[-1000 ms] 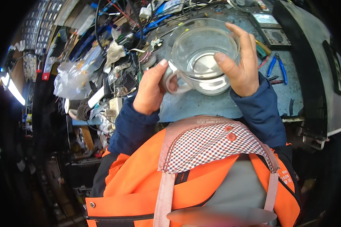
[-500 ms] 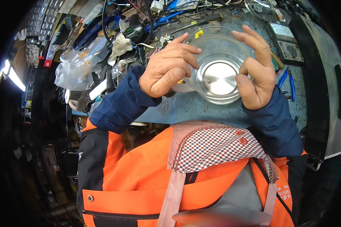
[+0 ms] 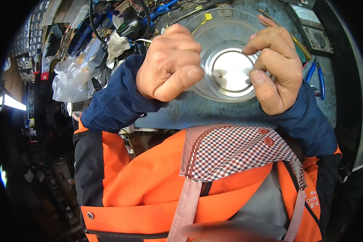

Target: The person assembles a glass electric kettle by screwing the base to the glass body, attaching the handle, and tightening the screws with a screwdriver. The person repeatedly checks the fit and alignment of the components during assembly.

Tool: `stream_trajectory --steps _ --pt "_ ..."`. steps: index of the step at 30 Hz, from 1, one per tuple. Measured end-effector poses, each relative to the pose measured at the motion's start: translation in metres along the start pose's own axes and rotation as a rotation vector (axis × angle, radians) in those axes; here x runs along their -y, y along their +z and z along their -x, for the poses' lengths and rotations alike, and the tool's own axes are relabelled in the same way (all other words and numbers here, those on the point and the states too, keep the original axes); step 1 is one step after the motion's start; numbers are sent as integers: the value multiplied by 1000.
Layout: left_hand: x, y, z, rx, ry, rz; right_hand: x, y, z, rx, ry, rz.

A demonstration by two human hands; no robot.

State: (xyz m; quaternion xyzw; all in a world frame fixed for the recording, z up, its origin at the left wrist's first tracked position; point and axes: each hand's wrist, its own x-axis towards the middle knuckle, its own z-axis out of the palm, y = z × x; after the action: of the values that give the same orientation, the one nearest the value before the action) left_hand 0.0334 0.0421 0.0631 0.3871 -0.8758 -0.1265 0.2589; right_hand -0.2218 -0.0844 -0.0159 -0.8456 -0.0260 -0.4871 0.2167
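Note:
A clear, round see-through vessel [image 3: 224, 36] with a shiny metal bottom [image 3: 234, 74] stands on the blue-grey bench. A small metal stud shows on that bottom. My left hand [image 3: 169, 66] is over the vessel's left side, fingers curled into a fist and the thumb lying forward. Its fingertips are turned away, so whatever they might hold is hidden. At the opposite side is my right hand [image 3: 280, 68], its fingers loosely bent and the thumb apart from them. Nothing shows between them; whether they touch the vessel wall I cannot tell.
Blue-handled pliers [image 3: 316, 76] and an analog multimeter [image 3: 312, 30] lie to the right, beside a dark panel [image 3: 349, 80]. Left of my hands are a clear plastic bag [image 3: 74, 78], a pale glove-like cloth [image 3: 117, 47] and a black tool [image 3: 129, 24] among cables.
My left hand has gone from spread fingers at the vessel's rim to a fist. My right index finger has bent in. The whole view has shifted slightly.

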Motion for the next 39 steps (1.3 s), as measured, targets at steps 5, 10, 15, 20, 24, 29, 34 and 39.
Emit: stream_trajectory --steps 5,10,15,20,24,29,34,39 --pt "-6 3 -7 7 -19 -99 1 0 2 23 28 5" --pt "-8 12 -1 -106 -54 -20 -12 1 -4 -61 -25 -37" --pt "5 1 14 -132 61 118 -23 -3 -6 -45 -19 -135" --pt "13 6 22 -8 146 -56 -18 3 -1 -92 10 -130" --pt "9 7 16 -23 86 -52 -12 2 -2 -79 33 -93" --pt "3 8 10 -31 44 -56 -10 1 -2 -63 47 -76" --pt "6 7 10 -6 9 -79 -15 0 -3 -74 42 -74" --pt "-1 3 19 -190 -35 -89 -17 2 -3 -86 -28 -118"
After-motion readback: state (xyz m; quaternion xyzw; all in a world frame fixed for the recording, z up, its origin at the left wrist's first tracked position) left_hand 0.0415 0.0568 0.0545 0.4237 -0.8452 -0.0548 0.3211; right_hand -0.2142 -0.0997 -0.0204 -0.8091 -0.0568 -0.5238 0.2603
